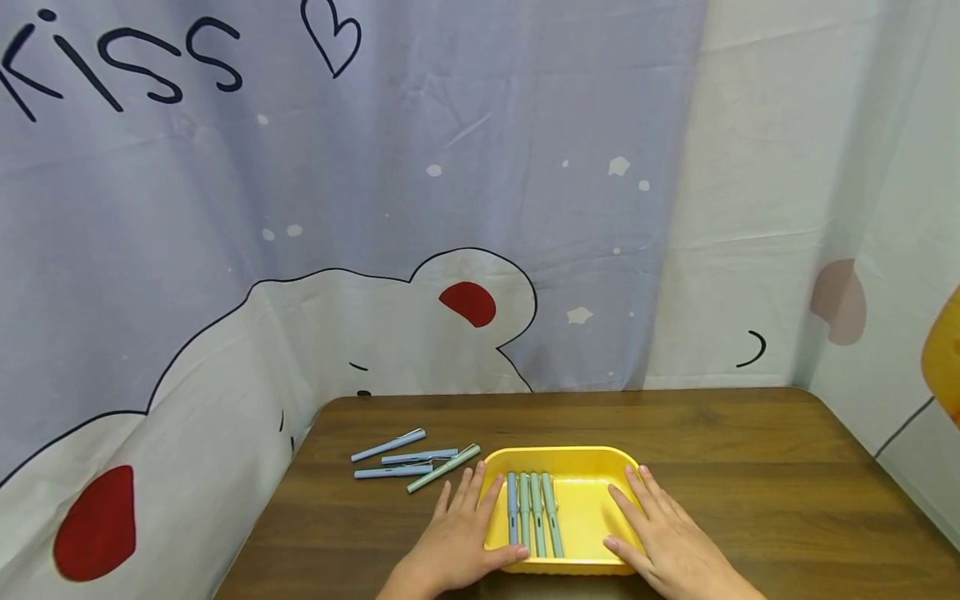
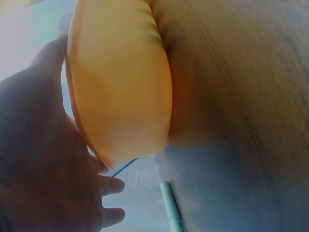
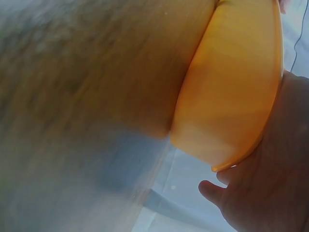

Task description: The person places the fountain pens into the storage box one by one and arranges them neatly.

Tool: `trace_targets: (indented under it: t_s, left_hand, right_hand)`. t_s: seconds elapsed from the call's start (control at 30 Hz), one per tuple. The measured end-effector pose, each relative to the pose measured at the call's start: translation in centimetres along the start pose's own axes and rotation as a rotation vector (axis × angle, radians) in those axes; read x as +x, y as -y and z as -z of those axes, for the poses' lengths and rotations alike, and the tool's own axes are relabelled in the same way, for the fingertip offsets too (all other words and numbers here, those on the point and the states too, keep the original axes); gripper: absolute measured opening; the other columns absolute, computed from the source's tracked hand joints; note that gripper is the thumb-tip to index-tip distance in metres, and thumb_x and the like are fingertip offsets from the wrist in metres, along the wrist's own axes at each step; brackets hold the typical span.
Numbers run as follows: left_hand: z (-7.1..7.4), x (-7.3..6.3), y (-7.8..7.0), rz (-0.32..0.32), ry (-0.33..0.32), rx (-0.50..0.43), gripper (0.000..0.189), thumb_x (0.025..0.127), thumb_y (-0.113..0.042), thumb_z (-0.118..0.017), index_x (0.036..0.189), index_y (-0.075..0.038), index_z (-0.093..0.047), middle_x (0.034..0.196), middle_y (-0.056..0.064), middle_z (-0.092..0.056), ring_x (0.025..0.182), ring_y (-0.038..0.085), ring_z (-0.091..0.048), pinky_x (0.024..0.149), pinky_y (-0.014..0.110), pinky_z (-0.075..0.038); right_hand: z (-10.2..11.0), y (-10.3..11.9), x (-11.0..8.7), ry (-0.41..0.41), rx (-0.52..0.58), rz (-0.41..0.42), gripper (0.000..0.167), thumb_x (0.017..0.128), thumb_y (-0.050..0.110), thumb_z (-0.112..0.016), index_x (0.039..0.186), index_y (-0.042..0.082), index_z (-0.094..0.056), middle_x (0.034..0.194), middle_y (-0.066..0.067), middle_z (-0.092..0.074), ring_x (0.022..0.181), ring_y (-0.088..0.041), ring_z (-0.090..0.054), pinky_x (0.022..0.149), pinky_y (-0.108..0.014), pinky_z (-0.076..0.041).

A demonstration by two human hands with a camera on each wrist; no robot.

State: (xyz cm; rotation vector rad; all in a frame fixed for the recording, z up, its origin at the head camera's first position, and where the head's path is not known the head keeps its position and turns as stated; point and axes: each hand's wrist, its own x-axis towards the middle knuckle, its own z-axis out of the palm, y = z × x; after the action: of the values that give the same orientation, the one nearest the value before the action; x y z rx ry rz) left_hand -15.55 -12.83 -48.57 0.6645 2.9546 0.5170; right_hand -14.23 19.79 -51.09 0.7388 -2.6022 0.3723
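Observation:
A yellow plastic tray [image 1: 592, 508] sits between both hands near the front of the table. My left hand [image 1: 457, 533] rests over its left rim, fingers spread and straight, the thumb lying across the front left corner. On the right rim lies my right hand [image 1: 667, 533], its fingers extended and the thumb reaching inside the rim. Inside the tray, toward the left, one blue pen [image 1: 513, 508] and three green pens [image 1: 537, 517] stand side by side lengthwise. Both wrist views show the tray's outer wall [image 2: 120, 87] beside the palms.
Left of the tray, three blue pens [image 1: 393, 472] and a green pen [image 1: 446, 467] lie loose on the wooden table [image 1: 720, 442]. The green one crosses close to the blue ones. A printed curtain [image 1: 390, 208] hangs behind the table and along its sides.

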Motion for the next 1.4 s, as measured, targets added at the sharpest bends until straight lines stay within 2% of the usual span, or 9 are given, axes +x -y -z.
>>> trace_targets:
  t_s: [0.2,0.37,0.6,0.83,0.93,1.0,1.07,1.4]
  left_hand:
    - [0.3,0.0,0.1,0.005,0.005,-0.002,0.098,0.090,-0.074,-0.053,0.162,-0.013,-0.025,0.169,0.015,-0.008,0.154,0.040,-0.014,0.119,0.067,-0.013]
    - [0.6,0.1,0.4,0.013,-0.025,-0.011,0.096,0.092,-0.071,-0.054,0.161,-0.011,-0.027,0.168,0.016,-0.015,0.154,0.039,-0.017,0.119,0.066,-0.014]
    - [1.0,0.5,1.7,0.046,-0.095,-0.032,0.091,0.096,-0.066,-0.052,0.160,-0.008,-0.027,0.166,0.017,-0.023,0.153,0.041,-0.019,0.118,0.067,-0.015]
    - [1.2,0.3,3.1,0.091,-0.118,-0.029,0.089,0.097,-0.064,-0.053,0.159,-0.004,-0.031,0.165,0.020,-0.025,0.152,0.042,-0.020,0.118,0.068,-0.015]
    - [1.3,0.3,3.6,0.111,-0.128,-0.025,0.089,0.096,-0.064,-0.054,0.158,-0.004,-0.032,0.164,0.020,-0.026,0.152,0.042,-0.020,0.118,0.068,-0.015]
    - [1.4,0.4,3.9,0.120,-0.137,-0.018,0.089,0.096,-0.063,-0.056,0.157,-0.003,-0.033,0.164,0.020,-0.028,0.152,0.043,-0.022,0.117,0.068,-0.015]
    - [1.5,0.5,4.2,0.127,-0.146,-0.011,0.088,0.096,-0.063,-0.056,0.157,-0.003,-0.034,0.163,0.021,-0.029,0.151,0.043,-0.023,0.117,0.068,-0.016]
    - [1.8,1.2,5.0,0.169,-0.143,-0.014,0.086,0.097,-0.065,-0.052,0.155,-0.002,-0.039,0.163,0.021,-0.030,0.152,0.042,-0.023,0.118,0.067,-0.014]
  right_hand:
    - [-0.1,0.0,0.0,0.001,0.005,-0.002,0.064,0.096,0.051,-0.063,0.145,0.009,-0.056,0.155,-0.024,-0.042,0.142,-0.043,-0.041,0.114,-0.010,0.010]
    - [-0.1,-0.1,-0.1,-0.012,-0.005,0.003,0.064,0.096,0.051,-0.063,0.144,0.009,-0.057,0.155,-0.024,-0.043,0.141,-0.043,-0.041,0.115,-0.010,0.010]
    - [0.0,-0.1,0.0,0.025,0.020,-0.028,0.065,0.096,0.053,-0.063,0.145,0.011,-0.056,0.157,-0.023,-0.040,0.143,-0.042,-0.039,0.113,-0.009,0.011]
    - [0.4,0.0,0.1,0.066,0.063,-0.084,0.069,0.096,0.054,-0.062,0.147,0.009,-0.054,0.158,-0.021,-0.039,0.145,-0.042,-0.037,0.110,-0.006,0.012]
    - [0.8,0.1,0.1,0.091,0.084,-0.130,0.070,0.096,0.055,-0.062,0.148,0.009,-0.053,0.160,-0.020,-0.036,0.147,-0.041,-0.034,0.124,-0.027,-0.008]
    - [1.0,0.0,0.2,0.106,0.094,-0.151,0.070,0.096,0.056,-0.061,0.148,0.009,-0.052,0.161,-0.020,-0.035,0.148,-0.041,-0.032,0.122,-0.044,-0.024]
    - [1.1,0.0,0.3,0.119,0.094,-0.153,0.070,0.097,0.056,-0.060,0.149,0.009,-0.052,0.161,-0.021,-0.034,0.148,-0.042,-0.032,0.112,-0.057,-0.036]
    - [1.2,-0.1,0.3,0.151,0.136,-0.165,0.069,0.099,0.054,-0.058,0.151,0.009,-0.049,0.163,-0.022,-0.028,0.148,-0.043,-0.029,0.110,-0.060,-0.037]
